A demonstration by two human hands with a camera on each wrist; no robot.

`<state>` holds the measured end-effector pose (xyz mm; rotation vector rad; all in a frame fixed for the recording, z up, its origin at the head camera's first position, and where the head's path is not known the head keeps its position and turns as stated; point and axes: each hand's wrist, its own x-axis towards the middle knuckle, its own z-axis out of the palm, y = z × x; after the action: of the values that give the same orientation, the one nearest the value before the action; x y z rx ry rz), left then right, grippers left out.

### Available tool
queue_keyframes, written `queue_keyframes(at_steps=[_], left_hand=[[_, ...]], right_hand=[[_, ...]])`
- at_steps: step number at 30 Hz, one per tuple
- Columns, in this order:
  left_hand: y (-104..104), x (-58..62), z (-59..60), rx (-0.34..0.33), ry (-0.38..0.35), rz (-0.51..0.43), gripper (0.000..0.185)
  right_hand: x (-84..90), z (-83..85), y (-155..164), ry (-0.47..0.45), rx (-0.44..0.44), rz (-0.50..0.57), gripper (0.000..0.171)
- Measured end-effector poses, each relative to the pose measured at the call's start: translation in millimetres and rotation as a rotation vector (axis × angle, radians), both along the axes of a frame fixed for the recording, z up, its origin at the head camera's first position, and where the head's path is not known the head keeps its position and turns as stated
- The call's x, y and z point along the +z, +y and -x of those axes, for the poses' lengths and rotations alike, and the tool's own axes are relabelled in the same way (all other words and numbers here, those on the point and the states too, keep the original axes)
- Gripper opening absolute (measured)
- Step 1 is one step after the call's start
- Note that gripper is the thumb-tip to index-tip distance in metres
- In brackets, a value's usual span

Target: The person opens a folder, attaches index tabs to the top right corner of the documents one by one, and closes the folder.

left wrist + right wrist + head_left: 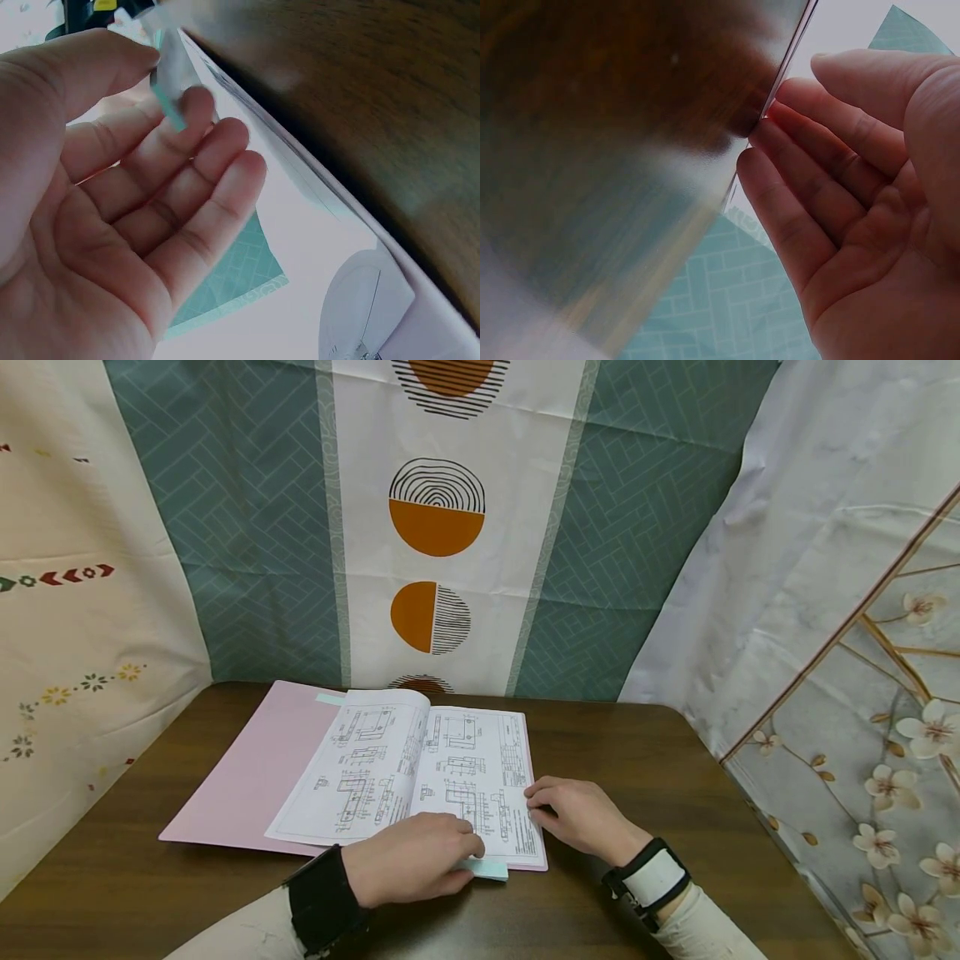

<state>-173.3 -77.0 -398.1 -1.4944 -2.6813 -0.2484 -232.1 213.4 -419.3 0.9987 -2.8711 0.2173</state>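
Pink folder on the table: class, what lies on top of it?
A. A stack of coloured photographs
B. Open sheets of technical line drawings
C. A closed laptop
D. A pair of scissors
B: the pink folder lies open on the table with white sheets of technical drawings spread on it, and the left hand and right hand rest at their near edge.

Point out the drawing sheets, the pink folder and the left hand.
drawing sheets [390, 768], head view, left printed page.
pink folder [247, 768], head view, bare left flap.
left hand [416, 868], head view, back of the hand.
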Motion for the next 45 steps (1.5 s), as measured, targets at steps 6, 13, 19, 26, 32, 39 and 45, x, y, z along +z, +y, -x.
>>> queue_keyframes(at_steps=[6, 13, 19, 26, 32, 39, 45], left_hand=[[1, 2.9, 3.8, -0.022, 0.068, -0.036, 0.009], [-1, 3.9, 12.1, 0.094, 0.03, -0.065, 0.017], [-3, 1.0, 20.7, 0.214, 0.12, -0.093, 0.02], [-6, -1.5, 25.5, 0.322, 0.191, -0.105, 0.024], [-10, -4.1, 29.2, 0.37, 0.225, -0.113, 0.023], [-11, -6.8, 31.1, 0.357, 0.223, -0.124, 0.023], [-9, -6.1, 31.5, 0.346, 0.218, -0.132, 0.025]], right_hand=[[1.7, 0.7, 0, 0.002, 0.009, 0.009, 0.015], [6.2, 2.8, -2, -0.048, -0.006, 0.018, 0.014], [14.3, 5.3, -12, -0.087, -0.05, 0.024, 0.016], [19.5, 5.8, -25, -0.025, -0.042, 0.029, 0.022], [25.3, 5.9, -35, 0.003, 0.026, 0.111, 0.031], [24.8, 2.8, -44, -0.008, 0.097, 0.132, 0.041], [23.1, 0.9, -50, -0.008, 0.109, 0.112, 0.039]])
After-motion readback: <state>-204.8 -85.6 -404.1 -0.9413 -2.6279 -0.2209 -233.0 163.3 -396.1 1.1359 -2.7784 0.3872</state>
